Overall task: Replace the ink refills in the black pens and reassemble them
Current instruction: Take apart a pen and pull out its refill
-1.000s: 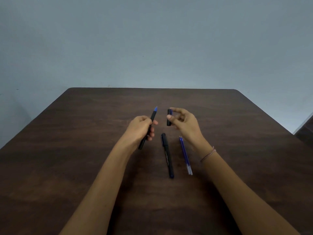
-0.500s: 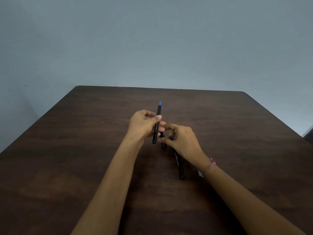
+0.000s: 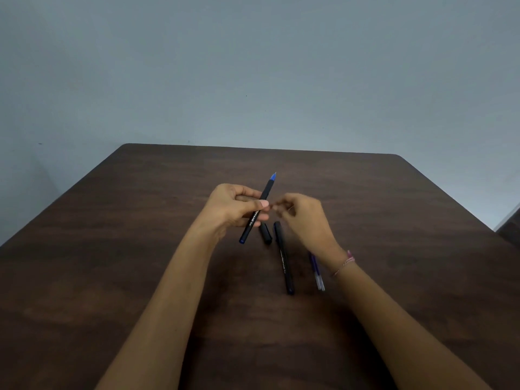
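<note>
My left hand [image 3: 235, 205] grips an uncapped black pen [image 3: 257, 209] above the table, its blue tip pointing up and away. The pen's black cap [image 3: 266, 233] lies on the table just below that hand. My right hand [image 3: 305, 218] hovers close to the right of the held pen, blurred, with fingers loosely curled and nothing seen in them. A second, capped black pen [image 3: 283, 257] lies lengthwise on the table under my right hand. Two blue ink refills [image 3: 316, 271] lie to its right, partly hidden by my right wrist.
The dark brown wooden table [image 3: 140, 263] has rounded far corners and stands against a plain pale wall [image 3: 253, 66]. A dark object [image 3: 510, 226] shows at the right edge, beyond the table.
My right hand set the cap down on the table beside the second pen and has risen back toward the held pen. My left hand kept the uncapped pen, tilting it slightly.
</note>
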Action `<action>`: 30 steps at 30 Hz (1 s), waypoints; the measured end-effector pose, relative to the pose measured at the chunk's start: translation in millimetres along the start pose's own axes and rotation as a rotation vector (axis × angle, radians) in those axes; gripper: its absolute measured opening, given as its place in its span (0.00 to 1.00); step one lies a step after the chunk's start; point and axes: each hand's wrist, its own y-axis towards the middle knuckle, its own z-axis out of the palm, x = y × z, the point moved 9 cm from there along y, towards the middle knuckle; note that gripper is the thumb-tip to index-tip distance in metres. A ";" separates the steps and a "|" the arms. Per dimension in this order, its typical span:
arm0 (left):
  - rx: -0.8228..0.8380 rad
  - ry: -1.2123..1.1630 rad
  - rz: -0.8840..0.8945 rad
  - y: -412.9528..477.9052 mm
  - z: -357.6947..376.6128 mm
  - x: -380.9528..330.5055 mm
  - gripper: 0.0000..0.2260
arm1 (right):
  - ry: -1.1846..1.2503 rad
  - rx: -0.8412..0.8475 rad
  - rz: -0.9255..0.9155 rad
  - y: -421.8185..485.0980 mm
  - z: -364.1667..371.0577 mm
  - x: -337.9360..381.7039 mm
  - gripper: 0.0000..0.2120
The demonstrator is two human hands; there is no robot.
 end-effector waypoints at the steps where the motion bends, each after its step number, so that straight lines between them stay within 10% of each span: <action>1: 0.010 0.012 0.002 -0.8 1.1 0.1 0.07 | 0.129 -0.014 0.070 1.8 -6.5 -7.6 0.07; 7: 0.017 0.065 0.019 -3.1 8.1 -1.5 0.09 | 0.879 0.047 0.376 -4.9 0.2 -25.9 0.14; 30: 0.022 0.089 0.016 -7.4 19.1 -5.3 0.09 | 1.023 -0.022 0.289 3.8 -9.8 -18.0 0.02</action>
